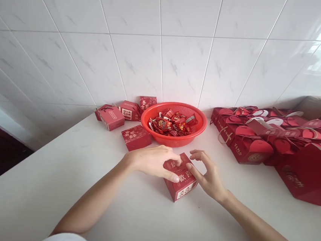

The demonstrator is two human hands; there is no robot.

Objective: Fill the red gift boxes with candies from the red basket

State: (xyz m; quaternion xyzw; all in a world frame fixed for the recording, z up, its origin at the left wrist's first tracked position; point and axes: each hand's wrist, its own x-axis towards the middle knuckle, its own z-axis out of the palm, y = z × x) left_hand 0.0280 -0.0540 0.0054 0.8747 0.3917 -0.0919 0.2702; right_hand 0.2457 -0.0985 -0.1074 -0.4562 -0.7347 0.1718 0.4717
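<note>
A closed red box [184, 177] with pale characters lies on the white table between my two hands. Over its left side rests my left hand [156, 161], fingers apart, the thumb on the box top. My right hand [208, 174] is at the box's right edge, its thumb touching the top and its fingers spread and curved. Neither hand grips the box. Just behind them stands a red plastic basket [172, 139] holding several wrapped candies [171, 123].
Several small red boxes [136, 137] lie left of the basket, near the tiled wall [132, 61]. On the right, many red gift boxes [251, 149] are packed together, with a larger red box [310, 173] in front. A brown carton [315, 108] sits at the far right.
</note>
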